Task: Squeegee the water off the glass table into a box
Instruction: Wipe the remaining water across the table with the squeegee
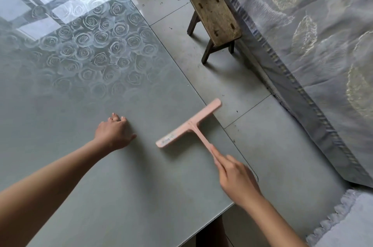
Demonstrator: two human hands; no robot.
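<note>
Pink squeegee (187, 125): T-shaped plastic. The blade seems to rest on the glass table (90, 176), slanted across its right rim, with the far tip poking just past the rim over the floor (272, 145).
Right hand (236, 180): behind the squeegee, fingers closed round the lower end of the handle and one finger laid along the stem. Probably held low and far back so the blade can be pressed flat and steered.
Left hand (115, 132): left of the squeegee, well apart from it, resting on the glass and holding nothing. The fingers are loose with their tips down, the thumb pointing toward the squeegee. Likely a brace for the reach.
Water: no puddle or beads can be made out around the squeegee. Window glare covers the glass well beyond it.
Box: not in view. My guess is that it sits below the rim under the squeegee's far tip, which would explain the blade's overhang.
Stage: looks like a stroke at the rim, either finishing or being reset. I cannot tell which.
Risk: the slanted blade could let water run off its near end and miss the rim.
Stool (216, 16): wooden, on the floor well beyond the squeegee.
Bedspread (302, 44): grey, leaf-patterned, hanging to the right of the squeegee across the floor.
</note>
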